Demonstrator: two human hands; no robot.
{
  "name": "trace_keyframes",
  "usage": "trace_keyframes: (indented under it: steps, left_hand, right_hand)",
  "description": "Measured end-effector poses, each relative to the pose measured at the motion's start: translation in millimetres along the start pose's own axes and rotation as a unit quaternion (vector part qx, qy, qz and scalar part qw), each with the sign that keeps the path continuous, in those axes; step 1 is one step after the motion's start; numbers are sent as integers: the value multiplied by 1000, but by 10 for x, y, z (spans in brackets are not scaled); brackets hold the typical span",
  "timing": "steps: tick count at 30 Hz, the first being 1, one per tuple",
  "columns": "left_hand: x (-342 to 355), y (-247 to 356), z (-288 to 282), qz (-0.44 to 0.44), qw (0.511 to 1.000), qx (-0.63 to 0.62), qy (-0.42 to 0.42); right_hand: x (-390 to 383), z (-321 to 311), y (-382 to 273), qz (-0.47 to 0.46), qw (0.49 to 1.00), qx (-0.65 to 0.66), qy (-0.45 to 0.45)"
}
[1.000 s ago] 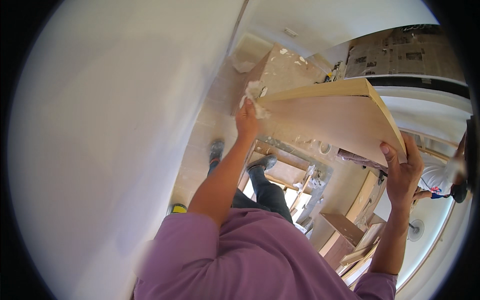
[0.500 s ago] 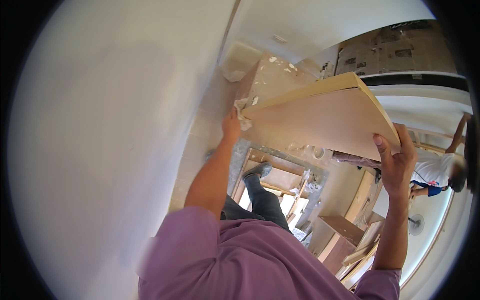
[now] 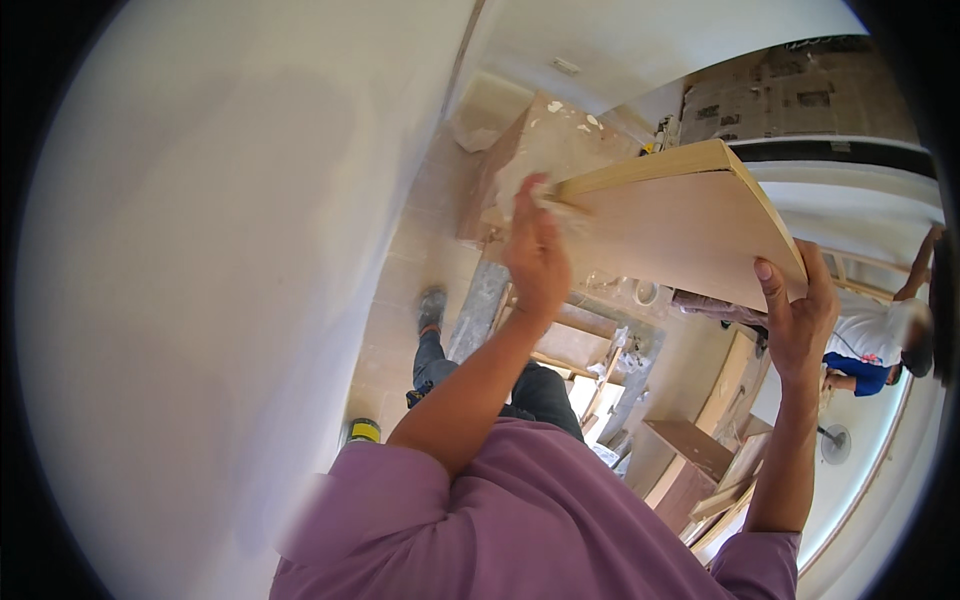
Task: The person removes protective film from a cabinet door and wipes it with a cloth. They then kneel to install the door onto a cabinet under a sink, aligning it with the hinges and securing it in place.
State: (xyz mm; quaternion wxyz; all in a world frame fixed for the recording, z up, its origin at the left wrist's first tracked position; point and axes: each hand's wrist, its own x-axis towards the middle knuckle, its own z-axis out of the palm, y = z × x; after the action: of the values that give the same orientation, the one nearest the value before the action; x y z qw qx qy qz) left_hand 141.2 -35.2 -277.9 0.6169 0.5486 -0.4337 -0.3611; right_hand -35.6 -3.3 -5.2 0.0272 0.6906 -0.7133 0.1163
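Pale wooden panel (image 3: 680, 225) sits gripped between thumb and fingers of the raised right hand (image 3: 799, 318); left hand (image 3: 540, 262), blurred, points upward nearby, its hold unclear.

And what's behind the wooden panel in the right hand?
Above the panel, a white-flecked box and a dark strip show; whatever lies directly behind it is covered and cannot be seen.

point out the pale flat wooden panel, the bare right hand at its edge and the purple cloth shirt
pale flat wooden panel (image 3: 668, 228): head view, on its broad face
bare right hand (image 3: 797, 332): head view, below the fingers
purple cloth shirt (image 3: 540, 520): head view, on its front
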Motion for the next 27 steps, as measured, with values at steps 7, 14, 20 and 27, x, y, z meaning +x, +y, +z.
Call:
trace_keyframes:
  steps: [7, 14, 20, 27]
  left_hand:
    - [-113, -1773, 48, -358, 929, 32, 90]
    - [-79, -984, 101, -345, 932, -51, 98]
    - [8, -298, 69, -372, 913, -160, 52]
    - [18, -1624, 302, -383, 896, -117, 191]
  right_hand:
    - [53, -12, -77, -21, 1000, -14, -5]
    - [-74, 0, -104, 12, 1000, -10, 4]
    - [-73, 1, -121, 12, 1000, 6, 13]
    - [33, -24, -222, -11, 1000, 15, 5]
